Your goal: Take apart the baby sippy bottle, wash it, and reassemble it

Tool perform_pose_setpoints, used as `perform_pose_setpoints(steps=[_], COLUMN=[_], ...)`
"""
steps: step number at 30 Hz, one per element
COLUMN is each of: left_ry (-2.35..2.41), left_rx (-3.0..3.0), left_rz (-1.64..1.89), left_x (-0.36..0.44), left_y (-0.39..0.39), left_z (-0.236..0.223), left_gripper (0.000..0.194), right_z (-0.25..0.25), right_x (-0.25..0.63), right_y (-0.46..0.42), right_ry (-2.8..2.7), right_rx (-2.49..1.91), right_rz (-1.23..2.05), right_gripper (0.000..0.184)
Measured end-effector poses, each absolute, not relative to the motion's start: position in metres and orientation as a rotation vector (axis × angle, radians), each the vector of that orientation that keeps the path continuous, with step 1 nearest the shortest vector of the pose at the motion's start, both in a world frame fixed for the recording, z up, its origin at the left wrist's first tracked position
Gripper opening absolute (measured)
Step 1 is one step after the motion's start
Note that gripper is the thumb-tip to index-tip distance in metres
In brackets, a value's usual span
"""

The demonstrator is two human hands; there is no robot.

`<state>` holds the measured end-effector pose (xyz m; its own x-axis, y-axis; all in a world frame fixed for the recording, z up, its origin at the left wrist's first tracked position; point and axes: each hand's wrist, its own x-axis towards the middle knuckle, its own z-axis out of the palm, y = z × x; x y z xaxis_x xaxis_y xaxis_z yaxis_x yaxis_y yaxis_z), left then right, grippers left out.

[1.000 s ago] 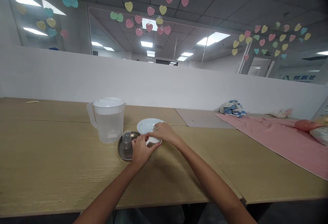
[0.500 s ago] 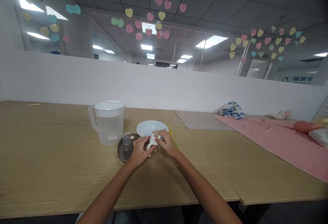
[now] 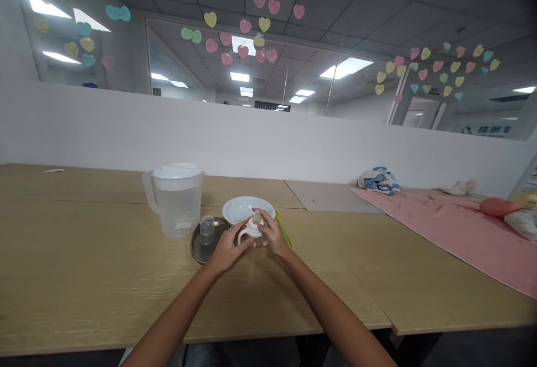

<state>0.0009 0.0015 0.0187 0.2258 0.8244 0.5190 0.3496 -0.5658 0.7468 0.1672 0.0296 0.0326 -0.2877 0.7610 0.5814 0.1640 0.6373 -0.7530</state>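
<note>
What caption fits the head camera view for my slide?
Left hand and right hand grip a white-handled plastic baby bottle.

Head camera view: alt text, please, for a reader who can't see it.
The left hand and right hand grip an upright white two-handled baby bottle. Nearby on a light wooden table are a round white plate, a clear plastic lidded jug and a round steel tray holding a clear cap.
</note>
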Motion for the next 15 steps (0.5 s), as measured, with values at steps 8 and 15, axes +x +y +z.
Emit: perform_pose_setpoints(steps=[8,15], left_ry=[1.299,1.468], left_rx=[2.088,2.534], left_rz=[1.337,1.427], left_x=[0.006,-0.019], left_y=[0.001,0.004], left_z=[0.017,0.026], left_gripper=[0.039,0.040], right_z=[0.023,0.016], right_x=[0.164,0.163], right_y=[0.029,0.029], right_ry=[-1.741,-1.778], right_rx=[-0.760,-0.771], right_rz=[0.462,0.174], right_gripper=[0.042,0.035])
